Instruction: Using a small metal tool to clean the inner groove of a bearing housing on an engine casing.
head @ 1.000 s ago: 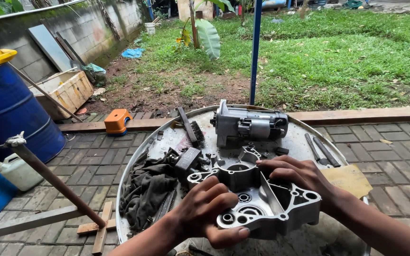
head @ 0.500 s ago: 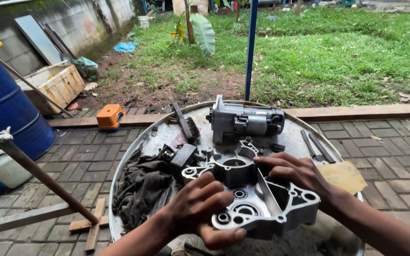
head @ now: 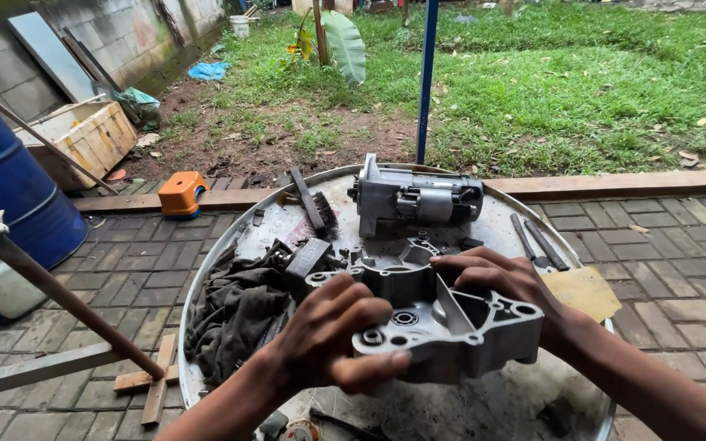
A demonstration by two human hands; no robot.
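Both my hands hold a grey cast-metal housing (head: 443,322) with round bores and ribs, just above a round metal tabletop (head: 516,224). My left hand (head: 332,335) grips its near left corner, thumb under the edge. My right hand (head: 504,282) clasps its far right side, fingers curled over the rim. Behind it lies a grey starter motor (head: 418,200) on its side. Small dark parts (head: 312,257) sit between them.
A dark rag (head: 234,314) lies left on the tabletop, a brush (head: 316,208) at the back, two black rods (head: 537,241) and yellow paper (head: 582,292) on the right. A blue drum (head: 2,175), a rusty pole (head: 59,298), an orange stool (head: 181,193) and a blue post (head: 426,77) stand around.
The view has shifted slightly closer and down. Both hands keep their grip on the housing, which has tilted a little toward me.
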